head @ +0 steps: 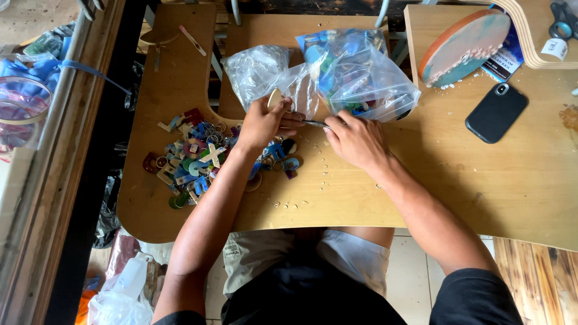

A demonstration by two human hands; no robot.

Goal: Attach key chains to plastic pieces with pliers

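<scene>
We see both hands meeting at the middle of the wooden table (457,180). The left hand (262,123) is curled, its fingertips pinching something small against the edge of a clear plastic bag (361,72); what it pinches is hidden behind the fingers. The right hand (356,139) is closed around a slim metal tool (314,123), perhaps pliers, whose tip points left toward the left hand's fingertips; the handles are buried in the palm, so we cannot tell its kind for sure.

Just left of the left forearm lies a pile of colourful keychain pieces (195,153), with metal rings mixed in; part of the pile is covered by the arm. The bag on the far side holds more coloured pieces, blurred by the creased plastic, and a second, emptier clear bag (256,69) sits to its left, touching it. Small pale crumbs are scattered near the hands.

To the right lie a black phone (497,112) and, farther off, a round disc (463,45) leaning tilted. Scissors (564,21) are cut off at the far right corner.
</scene>
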